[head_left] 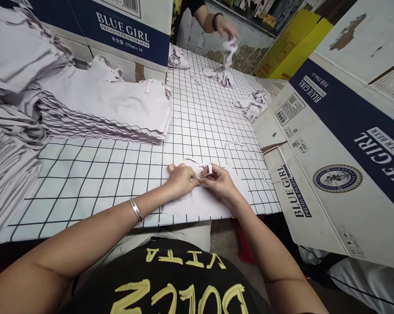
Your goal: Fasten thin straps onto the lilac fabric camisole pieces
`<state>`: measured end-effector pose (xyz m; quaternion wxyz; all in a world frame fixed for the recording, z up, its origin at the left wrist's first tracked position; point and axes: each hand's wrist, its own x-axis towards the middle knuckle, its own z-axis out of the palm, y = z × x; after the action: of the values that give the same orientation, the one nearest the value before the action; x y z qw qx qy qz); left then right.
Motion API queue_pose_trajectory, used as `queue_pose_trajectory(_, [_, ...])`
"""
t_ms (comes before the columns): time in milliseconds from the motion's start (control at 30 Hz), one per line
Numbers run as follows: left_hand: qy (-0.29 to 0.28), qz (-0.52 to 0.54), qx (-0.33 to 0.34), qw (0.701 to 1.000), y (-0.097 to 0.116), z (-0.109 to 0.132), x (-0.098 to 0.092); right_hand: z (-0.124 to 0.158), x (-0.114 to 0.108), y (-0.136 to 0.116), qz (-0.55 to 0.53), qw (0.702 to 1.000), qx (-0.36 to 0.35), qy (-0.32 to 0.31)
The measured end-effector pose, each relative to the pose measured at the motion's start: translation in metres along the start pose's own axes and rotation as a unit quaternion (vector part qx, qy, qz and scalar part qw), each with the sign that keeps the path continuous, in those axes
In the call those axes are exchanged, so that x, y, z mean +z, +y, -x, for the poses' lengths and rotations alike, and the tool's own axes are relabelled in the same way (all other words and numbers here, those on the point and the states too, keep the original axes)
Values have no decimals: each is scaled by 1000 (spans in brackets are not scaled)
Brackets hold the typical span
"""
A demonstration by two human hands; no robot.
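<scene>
A pale pinkish-white garment piece (197, 203) lies flat at the near edge of the table, under both of my hands. My left hand (183, 179) is closed, its fingers pinching the upper edge of the garment. Close beside it, my right hand (219, 181) pinches a narrow white strap (210, 168) that stands up in a small loop between thumb and fingers. The fingertips of the two hands almost meet, so the exact spot they grip is partly hidden. Another thin pale strap (228, 152) trails over the cloth beyond my right hand.
Tall stacks of similar garments (118, 104) cover the table's left side. Cartons stand behind them (125, 39) and at the right (331, 174). Across the grid-patterned table (197, 126), another person's hand (226, 27) lifts a crumpled cloth piece (229, 50). More crumpled pieces (254, 104) lie at right.
</scene>
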<state>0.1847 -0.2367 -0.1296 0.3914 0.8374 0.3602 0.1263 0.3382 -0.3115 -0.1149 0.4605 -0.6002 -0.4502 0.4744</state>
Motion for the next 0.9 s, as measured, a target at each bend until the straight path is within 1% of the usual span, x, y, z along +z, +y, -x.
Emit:
queue_pose_trajectory(167, [4, 10, -1, 1000, -2, 0, 1, 2, -9, -4, 67, 998, 16, -8])
queue_pose_trajectory(333, [1, 3, -3, 1000, -2, -1, 1, -1, -6, -5, -1, 1000, -4, 27])
queue_pose_trajectory(467, [0, 0, -5, 1000, 1, 1, -1, -3, 2, 0, -23, 1000, -5, 16])
queue_pose_trajectory(767, [-5, -8, -9, 1000, 3, 0, -2, -4, 4, 7, -15, 1000, -18, 12])
queue_pose_trajectory(833, [-4, -8, -6, 1000, 2, 0, -2, -4, 3, 6, 3, 1000, -29, 4])
queue_pose_trajectory(900, [-2, -4, -6, 1000, 1, 1, -1, -3, 0, 3, 48, 998, -49, -5])
